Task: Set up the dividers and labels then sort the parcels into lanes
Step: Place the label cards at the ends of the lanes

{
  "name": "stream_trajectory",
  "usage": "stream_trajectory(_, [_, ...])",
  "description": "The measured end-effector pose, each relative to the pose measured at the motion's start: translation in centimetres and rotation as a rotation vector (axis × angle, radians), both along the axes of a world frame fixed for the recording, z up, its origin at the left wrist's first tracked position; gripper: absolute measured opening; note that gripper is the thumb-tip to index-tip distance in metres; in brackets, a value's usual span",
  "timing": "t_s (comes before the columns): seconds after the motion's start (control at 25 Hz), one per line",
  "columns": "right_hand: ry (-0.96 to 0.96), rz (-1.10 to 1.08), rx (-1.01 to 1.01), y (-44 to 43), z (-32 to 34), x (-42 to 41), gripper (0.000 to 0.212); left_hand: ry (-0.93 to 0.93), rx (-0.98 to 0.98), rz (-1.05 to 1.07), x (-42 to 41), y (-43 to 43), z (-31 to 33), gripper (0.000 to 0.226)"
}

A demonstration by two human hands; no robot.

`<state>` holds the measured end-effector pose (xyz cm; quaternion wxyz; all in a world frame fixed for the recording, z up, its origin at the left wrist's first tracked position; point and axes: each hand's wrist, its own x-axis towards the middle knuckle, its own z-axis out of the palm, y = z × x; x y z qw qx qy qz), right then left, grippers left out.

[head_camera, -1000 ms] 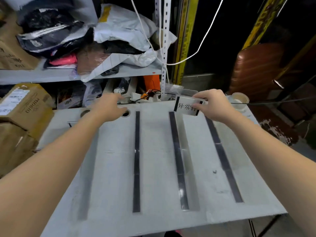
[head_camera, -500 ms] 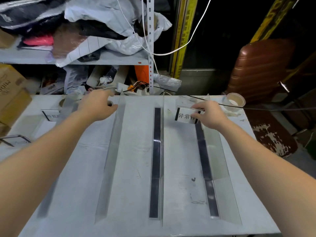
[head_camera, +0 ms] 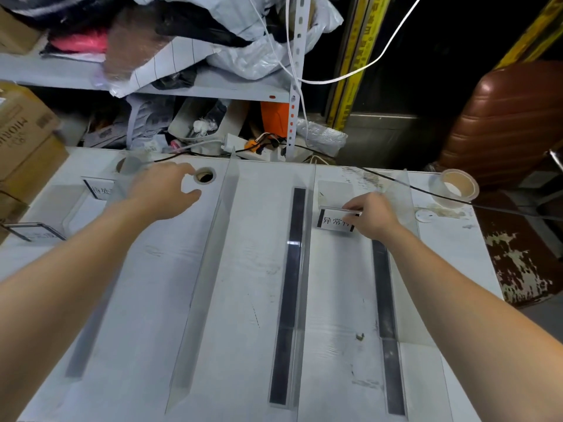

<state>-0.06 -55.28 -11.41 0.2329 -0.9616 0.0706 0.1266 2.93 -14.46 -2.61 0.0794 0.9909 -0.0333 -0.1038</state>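
Your white table (head_camera: 249, 300) fills the view. Behind it, a metal shelf (head_camera: 213, 86) carries a heap of bagged parcels (head_camera: 237, 53). Four clear dividers stand on the table, running from the near edge to the far edge: the leftmost divider (head_camera: 128, 178) passes under your left forearm, the second divider (head_camera: 207, 269) and the third divider (head_camera: 304, 269) stand mid-table, and the fourth divider (head_camera: 405, 202) is partly hidden behind your right hand. A black strip (head_camera: 289, 284) lies along the foot of the third divider, and another black strip (head_camera: 387, 315) runs toward your right wrist. Your left hand (head_camera: 164, 193) is at the far end of the second lane, fingers loosely curved, thumb apart, nothing seen in it; contact with the table: cannot tell. Your right hand (head_camera: 373, 216) pinches the top edge of a printed label (head_camera: 333, 220), upright at the far end of the lane between the third and fourth dividers. A second label (head_camera: 99, 188) stands far left. A tape roll (head_camera: 455, 187) sits at the far right corner. A round hole (head_camera: 204, 175) lies just beyond your left fingertips.
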Motion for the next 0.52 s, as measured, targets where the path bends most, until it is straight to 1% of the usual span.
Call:
stream_trajectory(0.12, [0.016,0.003,-0.034,0.2,-0.9,0.0,0.02,0.003,0.007,0.007,-0.1,0.5,-0.3,0.056])
stream_trajectory(0.28, [0.043,-0.008,-0.055,0.5,-1.3,0.2,0.024,0.017,-0.005,0.008,-0.6,0.8,-0.3,0.055])
stream_trajectory(0.4, [0.076,-0.015,-0.04,0.7,0.0,0.2,0.039,0.025,-0.012,0.005,-0.6,1.0,-0.2,0.055])
stream_trajectory(0.52, [0.022,-0.029,-0.039,0.9,2.5,0.4,0.057,0.012,-0.02,0.016,-0.9,1.3,0.4,0.056])
